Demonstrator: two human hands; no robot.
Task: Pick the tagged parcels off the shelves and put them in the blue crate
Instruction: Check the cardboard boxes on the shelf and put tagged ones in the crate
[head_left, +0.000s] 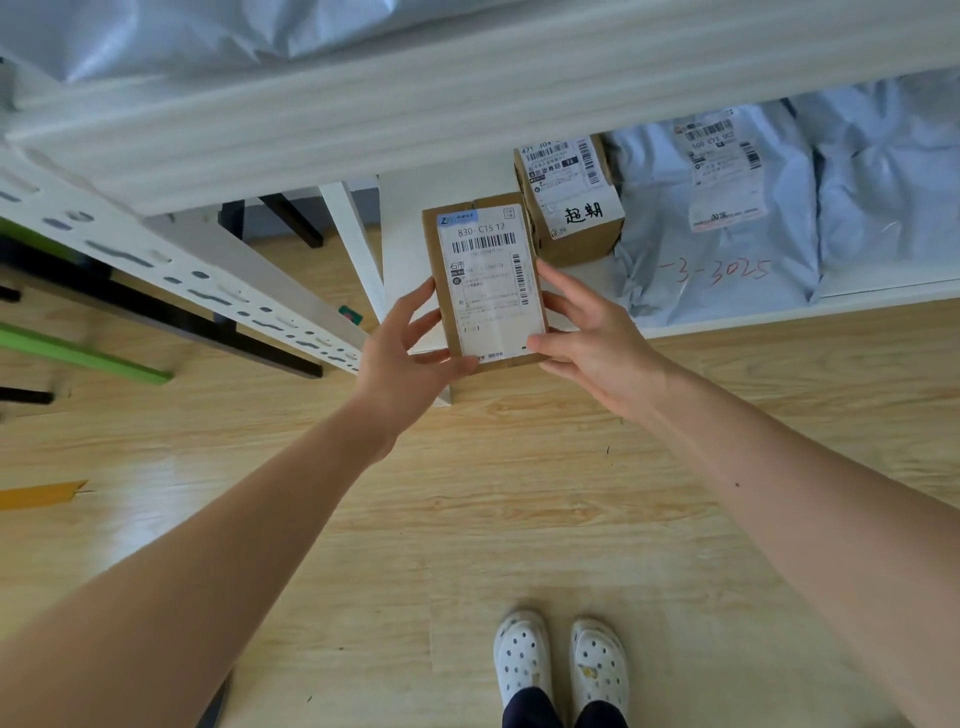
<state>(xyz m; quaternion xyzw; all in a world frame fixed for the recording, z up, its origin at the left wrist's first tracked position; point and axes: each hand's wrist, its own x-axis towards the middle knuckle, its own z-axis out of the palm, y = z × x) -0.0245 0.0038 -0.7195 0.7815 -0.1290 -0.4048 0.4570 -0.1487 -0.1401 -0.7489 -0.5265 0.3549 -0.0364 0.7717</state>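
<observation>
Standing in white perforated shoes (522, 654) on a pale wood floor (467, 519), a person holds both arms out to a low white shelf (779, 313). The left hand (410, 353) and right hand (587, 348) each pinch an opposite long edge of a small cardboard parcel (488, 280) at the shelf's front corner, a two-sided hold that seems meant to keep it steady with its label readable. The flat brown parcel wears a white barcode label headed "830-C15 12" across most of its face; behind it sit a second labelled box (571, 208) and grey plastic mailers (727, 260), with the blue crate out of view.
</observation>
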